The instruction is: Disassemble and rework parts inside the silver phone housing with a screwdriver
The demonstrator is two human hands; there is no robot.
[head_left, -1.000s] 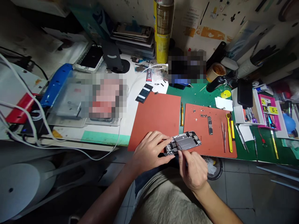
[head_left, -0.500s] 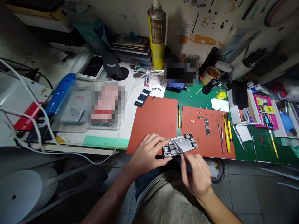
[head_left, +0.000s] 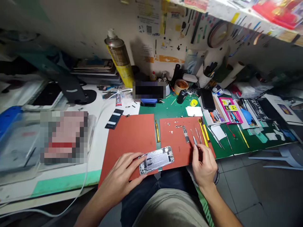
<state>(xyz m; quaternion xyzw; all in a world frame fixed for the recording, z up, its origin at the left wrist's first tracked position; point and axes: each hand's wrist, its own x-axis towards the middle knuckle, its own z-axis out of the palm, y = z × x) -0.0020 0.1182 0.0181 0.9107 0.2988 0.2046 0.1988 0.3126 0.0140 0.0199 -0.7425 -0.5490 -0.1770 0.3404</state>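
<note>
An opened smartphone housing (head_left: 156, 160), silver with its bare inner tray facing up, lies tilted over the front edge of the mats. My left hand (head_left: 123, 171) grips its left end, fingers on top and thumb along the lower edge. My right hand (head_left: 204, 162) is closed round a slim metal tool with a ridged grip (head_left: 194, 141), its thin tip pointing up and away; its exact kind is unclear. Beyond that tip, a phone logic board (head_left: 186, 134) rests on the right reddish mat (head_left: 171, 146). Tweezers (head_left: 198, 135) and a yellow-handled tool (head_left: 203, 134) lie close by.
A gold screwdriver (head_left: 157, 132) lies between the right mat and the left mat (head_left: 130, 135). Open boxes of tools (head_left: 214, 116) stand at the right, a yellow spray can (head_left: 120, 60) at the back. A white cable (head_left: 86, 176) hangs over the left front edge.
My right hand has lifted the slim tool off the phone housing and moved right, over the right mat. My left hand still holds the housing. The view has turned right.
</note>
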